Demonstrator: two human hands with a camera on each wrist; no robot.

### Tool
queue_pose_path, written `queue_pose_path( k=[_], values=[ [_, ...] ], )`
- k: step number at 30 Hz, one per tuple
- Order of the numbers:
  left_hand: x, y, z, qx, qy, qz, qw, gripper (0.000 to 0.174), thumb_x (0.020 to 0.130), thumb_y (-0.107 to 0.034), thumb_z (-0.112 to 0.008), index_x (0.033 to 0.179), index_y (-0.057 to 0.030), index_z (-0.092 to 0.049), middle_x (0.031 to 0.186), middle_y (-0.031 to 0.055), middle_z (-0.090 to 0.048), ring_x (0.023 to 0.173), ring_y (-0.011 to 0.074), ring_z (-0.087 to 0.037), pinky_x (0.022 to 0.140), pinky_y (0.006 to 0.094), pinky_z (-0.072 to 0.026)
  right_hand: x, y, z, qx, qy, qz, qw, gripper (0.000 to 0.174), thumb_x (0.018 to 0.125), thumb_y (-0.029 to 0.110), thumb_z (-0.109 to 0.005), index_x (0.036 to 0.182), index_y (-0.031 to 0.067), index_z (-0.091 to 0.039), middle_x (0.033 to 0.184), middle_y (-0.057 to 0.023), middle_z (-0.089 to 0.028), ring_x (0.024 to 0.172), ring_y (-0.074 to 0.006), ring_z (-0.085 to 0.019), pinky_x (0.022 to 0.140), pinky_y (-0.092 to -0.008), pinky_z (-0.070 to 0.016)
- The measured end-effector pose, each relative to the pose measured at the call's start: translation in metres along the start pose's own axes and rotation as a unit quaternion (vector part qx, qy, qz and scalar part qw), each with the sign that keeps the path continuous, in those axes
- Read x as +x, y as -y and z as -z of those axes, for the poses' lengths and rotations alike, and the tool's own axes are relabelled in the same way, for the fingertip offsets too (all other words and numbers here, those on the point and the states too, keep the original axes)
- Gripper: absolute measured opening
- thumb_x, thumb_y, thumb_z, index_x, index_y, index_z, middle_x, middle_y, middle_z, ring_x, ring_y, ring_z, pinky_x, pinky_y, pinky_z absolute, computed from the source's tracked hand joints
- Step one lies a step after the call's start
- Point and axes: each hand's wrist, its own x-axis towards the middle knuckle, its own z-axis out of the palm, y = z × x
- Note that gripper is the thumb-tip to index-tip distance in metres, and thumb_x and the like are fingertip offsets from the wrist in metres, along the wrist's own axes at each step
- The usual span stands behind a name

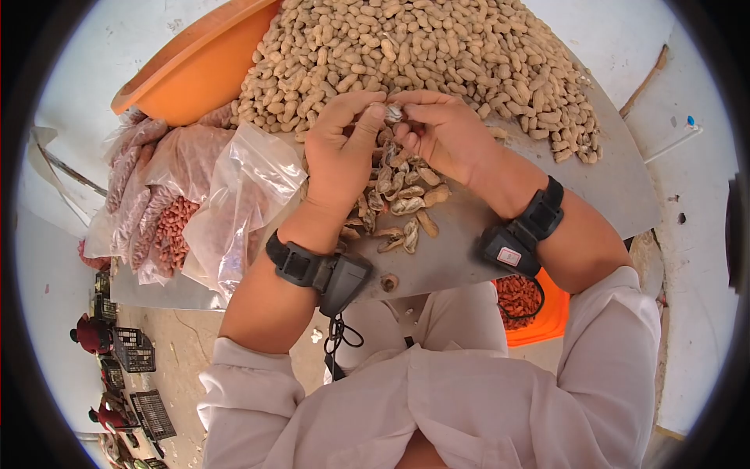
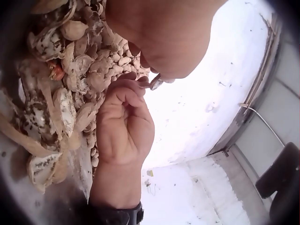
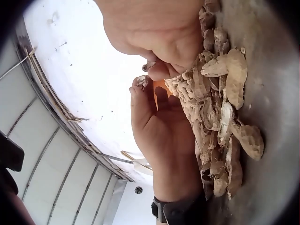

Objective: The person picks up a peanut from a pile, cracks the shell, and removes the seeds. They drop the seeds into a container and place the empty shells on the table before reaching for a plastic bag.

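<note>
My two hands meet above the metal table [image 1: 457,254], at the near edge of a big heap of unshelled peanuts [image 1: 422,55]. Between their fingertips is a cracked peanut shell [image 1: 394,114], pale on its inside. My left hand [image 1: 340,152] pinches one piece of shell [image 3: 141,82] at the thumb tip. With thumb and fingers my right hand [image 1: 453,139] pinches another piece [image 3: 148,66], close beside the first. Any kernel inside is hidden by the fingers. Below the hands lie several opened peanut shells [image 1: 408,205] in a loose pile.
At the left stand clear plastic bags [image 1: 254,168] with reddish kernels [image 1: 173,230] inside. An orange basin [image 1: 195,66] leans behind them. Under the table's right edge, an orange container [image 1: 555,313] holds more red kernels. Black crates [image 1: 134,349] and people are on the floor at far left.
</note>
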Motion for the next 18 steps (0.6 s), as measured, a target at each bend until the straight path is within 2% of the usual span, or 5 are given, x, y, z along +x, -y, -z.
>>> queue_pose_path(
  k=[4, 7, 10, 13, 18],
  values=[
    [-0.001, -0.005, 0.000, -0.082, 0.009, 0.067, 0.994, 0.016, 0.084, -0.009, -0.062, 0.098, -0.0012, -0.063, 0.089, 0.0050, -0.061, 0.078, 0.0094, -0.055, 0.070, 0.0223, -0.0451, 0.000, 0.002, -0.001, 0.025, -0.015, 0.016, 0.999, 0.016, 0.087, -0.001, -0.046, 0.097, -0.0043, -0.058, 0.081, -0.0096, -0.056, 0.066, -0.0164, -0.054, 0.054, -0.0244, -0.0460],
    [-0.004, 0.001, -0.003, -0.123, 0.025, 0.116, 0.985, 0.017, 0.082, -0.007, -0.063, 0.098, -0.0019, -0.063, 0.088, 0.0050, -0.061, 0.077, 0.0093, -0.055, 0.068, 0.0217, -0.0451, -0.002, 0.001, -0.004, 0.023, -0.005, 0.010, 1.000, 0.014, 0.086, -0.001, -0.047, 0.094, -0.0036, -0.059, 0.080, -0.0089, -0.056, 0.065, -0.0156, -0.053, 0.055, -0.0241, -0.0454],
    [-0.004, 0.004, -0.006, -0.056, 0.034, 0.079, 0.995, 0.019, 0.080, -0.006, -0.065, 0.098, -0.0023, -0.064, 0.090, 0.0055, -0.060, 0.076, 0.0101, -0.055, 0.066, 0.0221, -0.0457, -0.003, 0.000, -0.003, 0.029, -0.011, 0.001, 1.000, 0.012, 0.085, 0.000, -0.049, 0.091, -0.0033, -0.059, 0.080, -0.0085, -0.056, 0.064, -0.0148, -0.053, 0.055, -0.0238, -0.0450],
    [-0.001, 0.006, -0.004, 0.016, 0.071, -0.010, 0.997, 0.020, 0.077, -0.004, -0.066, 0.098, -0.0030, -0.064, 0.094, 0.0063, -0.059, 0.077, 0.0108, -0.055, 0.066, 0.0226, -0.0462, -0.005, -0.002, -0.006, 0.032, -0.036, -0.008, 0.999, 0.012, 0.084, 0.000, -0.050, 0.090, -0.0028, -0.060, 0.079, -0.0080, -0.056, 0.063, -0.0136, -0.052, 0.054, -0.0236, -0.0447],
    [-0.003, 0.007, -0.005, -0.035, 0.042, 0.019, 0.998, 0.017, 0.077, -0.002, -0.067, 0.093, -0.0013, -0.063, 0.090, 0.0052, -0.059, 0.073, 0.0097, -0.055, 0.064, 0.0220, -0.0460, -0.004, -0.001, -0.005, -0.022, -0.012, -0.017, 1.000, 0.012, 0.083, 0.003, -0.055, 0.091, -0.0023, -0.062, 0.075, -0.0054, -0.057, 0.061, -0.0113, -0.051, 0.052, -0.0219, -0.0417]
  ],
)
